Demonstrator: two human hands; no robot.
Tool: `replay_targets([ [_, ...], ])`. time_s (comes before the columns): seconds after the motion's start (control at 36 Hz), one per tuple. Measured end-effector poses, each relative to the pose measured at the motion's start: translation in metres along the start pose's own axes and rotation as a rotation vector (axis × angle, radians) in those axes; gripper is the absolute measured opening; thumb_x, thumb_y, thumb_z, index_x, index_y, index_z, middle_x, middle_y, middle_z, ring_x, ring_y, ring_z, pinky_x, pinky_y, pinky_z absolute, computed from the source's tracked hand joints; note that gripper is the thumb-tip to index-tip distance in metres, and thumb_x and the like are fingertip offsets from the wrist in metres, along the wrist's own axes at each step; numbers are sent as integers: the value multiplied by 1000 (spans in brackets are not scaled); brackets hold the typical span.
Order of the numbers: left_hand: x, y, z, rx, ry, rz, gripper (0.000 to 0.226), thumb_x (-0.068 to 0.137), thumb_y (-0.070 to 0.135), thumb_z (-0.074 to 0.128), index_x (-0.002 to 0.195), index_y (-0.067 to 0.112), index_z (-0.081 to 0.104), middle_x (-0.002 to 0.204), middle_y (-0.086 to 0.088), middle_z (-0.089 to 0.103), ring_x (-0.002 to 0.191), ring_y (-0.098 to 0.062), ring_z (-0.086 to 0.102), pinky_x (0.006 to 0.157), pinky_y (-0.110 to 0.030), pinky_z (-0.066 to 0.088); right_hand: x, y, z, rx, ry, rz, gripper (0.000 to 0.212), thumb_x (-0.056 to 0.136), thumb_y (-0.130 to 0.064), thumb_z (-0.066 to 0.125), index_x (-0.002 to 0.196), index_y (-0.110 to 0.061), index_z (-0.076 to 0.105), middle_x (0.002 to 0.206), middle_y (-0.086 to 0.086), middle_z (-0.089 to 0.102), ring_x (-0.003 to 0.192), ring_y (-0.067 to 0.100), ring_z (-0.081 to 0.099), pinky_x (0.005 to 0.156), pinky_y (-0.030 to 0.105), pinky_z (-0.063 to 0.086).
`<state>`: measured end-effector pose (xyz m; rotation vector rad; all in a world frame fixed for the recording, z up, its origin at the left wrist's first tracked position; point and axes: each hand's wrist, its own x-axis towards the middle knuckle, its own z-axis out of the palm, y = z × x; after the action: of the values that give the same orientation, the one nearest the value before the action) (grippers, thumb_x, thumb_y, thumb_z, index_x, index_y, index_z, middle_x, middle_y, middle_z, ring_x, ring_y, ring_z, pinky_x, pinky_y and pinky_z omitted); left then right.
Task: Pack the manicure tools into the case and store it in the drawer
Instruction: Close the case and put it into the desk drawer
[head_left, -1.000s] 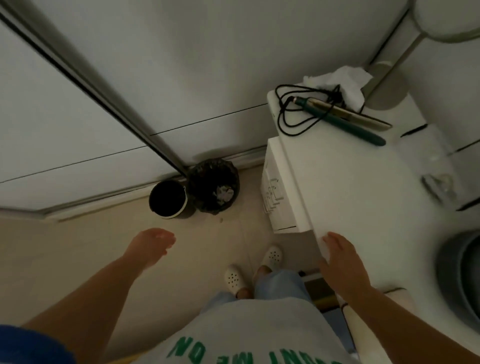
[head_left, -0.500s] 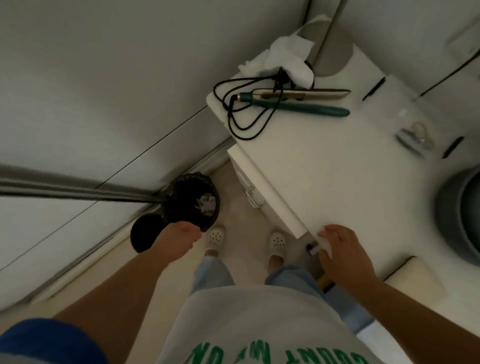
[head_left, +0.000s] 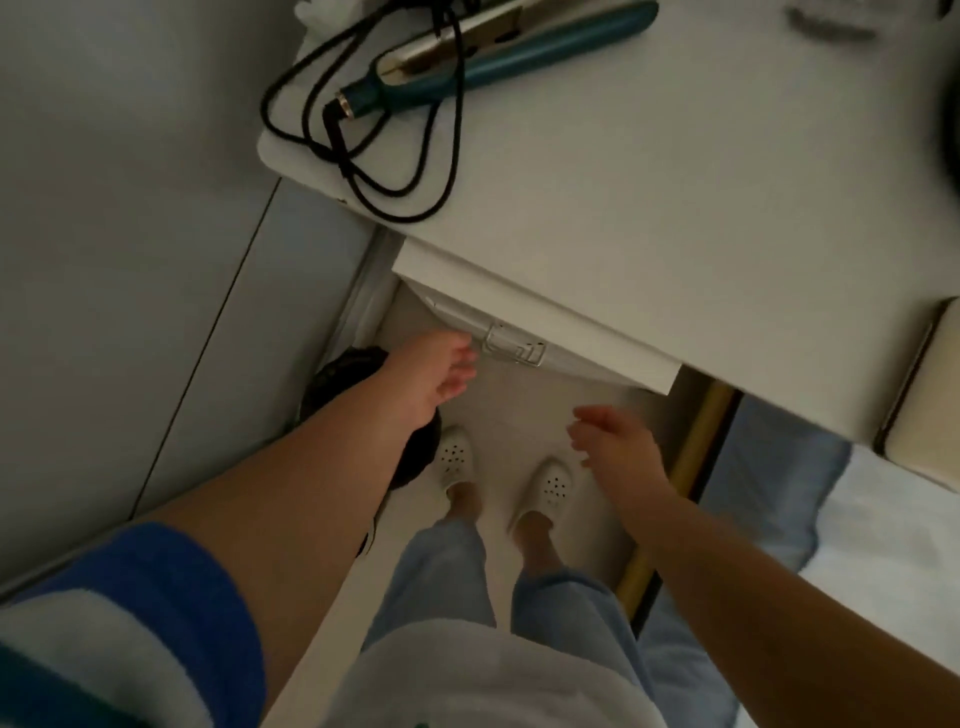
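Left hand (head_left: 434, 374), fingers loose and empty, is just beside the drawer (head_left: 530, 332) handle (head_left: 514, 349) under the surface's (head_left: 675, 208) front edge; right hand (head_left: 618, 441) hangs released.

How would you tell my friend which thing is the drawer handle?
Find the white bedside cabinet with the teal hair straightener and black cord on top. Look below its top edge at the white drawer front. The small silver metal drawer handle is the only shiny thing there, just right of the left hand's fingertips.

Open floor (head_left: 524, 410) lies before the drawer handle (head_left: 514, 347); the tabletop (head_left: 649, 218) overhangs it, a dark bin (head_left: 343, 374) stands left.
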<state>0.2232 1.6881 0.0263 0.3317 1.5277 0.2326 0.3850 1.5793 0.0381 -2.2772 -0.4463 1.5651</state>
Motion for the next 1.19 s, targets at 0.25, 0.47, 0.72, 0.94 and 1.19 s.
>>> replay_targets([
  [0.25,31,-5,24,-106,-66,3,14,89,15,45,92,11,58,76,-2,59,69,-16,56,67,-26,44,42,-30,48,543,-160,156,6,86,-15,56,82,-18,59,79,-2,60,72,12,56,64,25,45],
  [0.47,33,-22,24,12,39,120,15,86,10,50,82,21,59,81,2,61,58,-11,50,58,-23,46,51,-26,58,476,-105,116,11,92,-25,50,82,-23,55,78,-5,58,67,9,53,61,24,42],
  [0.72,4,-59,-4,41,52,45,13,84,14,54,72,16,59,69,-1,57,46,-9,47,57,-24,45,16,12,70,346,-176,134,14,90,-23,52,77,-22,54,75,-3,57,63,11,52,57,24,39],
  [0.94,-18,-92,-34,124,46,-2,5,84,17,54,86,16,59,77,0,62,46,-6,50,58,-23,46,-15,46,88,386,-242,240,17,91,-25,53,77,-16,57,71,1,58,61,14,51,57,27,40],
  [1.19,-28,-117,-49,137,96,-52,4,82,20,59,79,18,61,81,0,63,56,-11,48,58,-22,45,-27,75,102,377,-259,295,14,88,-26,59,84,-13,61,72,2,63,56,11,56,44,19,46],
])
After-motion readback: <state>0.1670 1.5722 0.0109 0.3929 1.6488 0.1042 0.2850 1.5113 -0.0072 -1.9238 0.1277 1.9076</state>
